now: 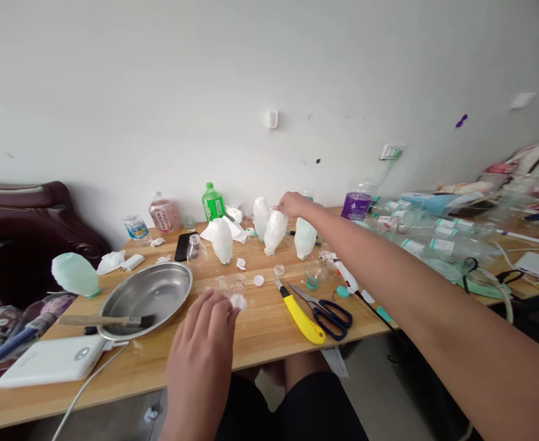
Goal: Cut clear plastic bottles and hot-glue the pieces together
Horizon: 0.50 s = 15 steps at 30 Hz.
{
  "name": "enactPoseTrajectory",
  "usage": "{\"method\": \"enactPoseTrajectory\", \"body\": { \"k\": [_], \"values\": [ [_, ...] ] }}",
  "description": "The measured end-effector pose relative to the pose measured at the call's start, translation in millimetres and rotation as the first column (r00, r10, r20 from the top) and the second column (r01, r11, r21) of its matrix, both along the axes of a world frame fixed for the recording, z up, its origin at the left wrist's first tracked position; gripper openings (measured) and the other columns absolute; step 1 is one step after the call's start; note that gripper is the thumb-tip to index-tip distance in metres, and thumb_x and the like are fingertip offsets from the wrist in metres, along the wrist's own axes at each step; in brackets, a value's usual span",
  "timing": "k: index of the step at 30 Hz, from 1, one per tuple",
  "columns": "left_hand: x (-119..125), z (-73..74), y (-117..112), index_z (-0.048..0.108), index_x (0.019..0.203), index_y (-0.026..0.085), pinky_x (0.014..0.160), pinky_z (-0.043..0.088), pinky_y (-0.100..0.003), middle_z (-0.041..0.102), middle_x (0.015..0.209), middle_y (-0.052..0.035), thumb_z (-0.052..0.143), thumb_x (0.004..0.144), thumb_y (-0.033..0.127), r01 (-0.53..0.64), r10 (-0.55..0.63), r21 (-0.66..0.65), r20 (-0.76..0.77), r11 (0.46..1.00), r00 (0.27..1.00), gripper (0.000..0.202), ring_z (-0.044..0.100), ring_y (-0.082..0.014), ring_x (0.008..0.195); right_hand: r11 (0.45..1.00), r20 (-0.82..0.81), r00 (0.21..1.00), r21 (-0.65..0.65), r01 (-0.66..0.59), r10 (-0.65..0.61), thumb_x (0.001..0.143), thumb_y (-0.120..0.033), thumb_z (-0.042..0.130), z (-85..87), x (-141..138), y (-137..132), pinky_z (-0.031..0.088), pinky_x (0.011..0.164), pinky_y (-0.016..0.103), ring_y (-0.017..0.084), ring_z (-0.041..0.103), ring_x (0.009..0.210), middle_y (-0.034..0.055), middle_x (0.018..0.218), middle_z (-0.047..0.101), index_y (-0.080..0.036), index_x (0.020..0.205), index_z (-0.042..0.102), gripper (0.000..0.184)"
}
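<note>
My right hand [294, 203] reaches far across the table, its fingers closed on the top of a white paper-covered bulb-shaped form [275, 233]. Similar forms stand around it: a white one [261, 217] just behind, a pale green one [305, 237] to the right and another white one [222, 240] to the left. Near the front edge, my left hand [207, 334] has curled fingers pinched at a clear plastic bottle top [226, 285] with a white cap [238, 302]; the grip is partly hidden by the fingers.
A steel bowl [152, 294] with a brush [108, 320] across it stands left, beside a white power bank [51, 361]. A yellow utility knife [301, 312], scissors [327, 312] and a glue gun [346, 277] lie right of centre. Several clear bottles [439, 236] lie far right.
</note>
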<state>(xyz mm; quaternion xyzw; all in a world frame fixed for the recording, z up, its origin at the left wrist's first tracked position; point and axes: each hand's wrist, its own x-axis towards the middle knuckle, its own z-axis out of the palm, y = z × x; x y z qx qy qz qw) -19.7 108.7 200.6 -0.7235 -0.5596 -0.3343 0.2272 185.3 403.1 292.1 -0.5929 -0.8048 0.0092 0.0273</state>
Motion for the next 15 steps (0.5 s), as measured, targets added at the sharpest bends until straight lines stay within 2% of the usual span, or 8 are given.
{"method": "enactPoseTrajectory", "body": {
  "k": [3,6,10,15],
  "values": [
    [-17,-14.3,-24,0.057,0.099,0.024,0.092,0.045,-0.041,0.071,0.099,-0.007,0.043,0.098,0.029,-0.037,0.038,0.026,-0.025,0.999,0.999,0.015,0.061,-0.0294,0.113,1.0,0.016,1.0,-0.02,-0.022,0.022,0.095,-0.035,0.058,1.2,-2,1,0.054,0.087,0.041,0.021,0.063,0.103,0.0077,0.123,0.061,-0.019,0.119,0.06,0.029],
    [-30,-30.4,-34,0.058,0.097,0.024,0.09,0.046,-0.042,0.071,0.099,-0.0072,0.04,0.098,0.031,-0.072,0.072,0.011,-0.03,0.997,0.997,0.019,0.062,-0.0303,0.112,0.998,0.032,0.998,-0.034,-0.045,0.046,0.095,-0.034,0.059,2.8,-5,2,0.054,0.087,0.042,0.021,0.063,0.103,0.0077,0.122,0.061,-0.019,0.119,0.06,0.029],
    [-44,-54.1,-31,0.059,0.1,0.02,0.094,0.045,-0.049,0.071,0.104,-0.011,0.04,0.098,0.032,-0.145,0.145,-0.009,-0.033,0.989,0.989,0.023,0.056,-0.0363,0.118,0.997,0.052,0.997,-0.039,-0.063,0.065,0.095,-0.035,0.059,2.5,-6,8,0.054,0.087,0.041,0.021,0.063,0.102,0.0073,0.121,0.062,-0.019,0.118,0.061,0.029],
    [-54,-69.3,-19,0.06,0.099,0.02,0.096,0.047,-0.048,0.07,0.102,-0.0103,0.041,0.098,0.031,-0.09,0.09,-0.049,-0.005,0.995,0.996,0.021,0.056,-0.033,0.115,0.995,0.058,0.995,-0.048,-0.084,0.086,0.094,-0.035,0.059,-2.5,-4,19,0.055,0.086,0.04,0.021,0.063,0.1,0.0066,0.119,0.063,-0.018,0.116,0.062,0.027]
  ]
}}
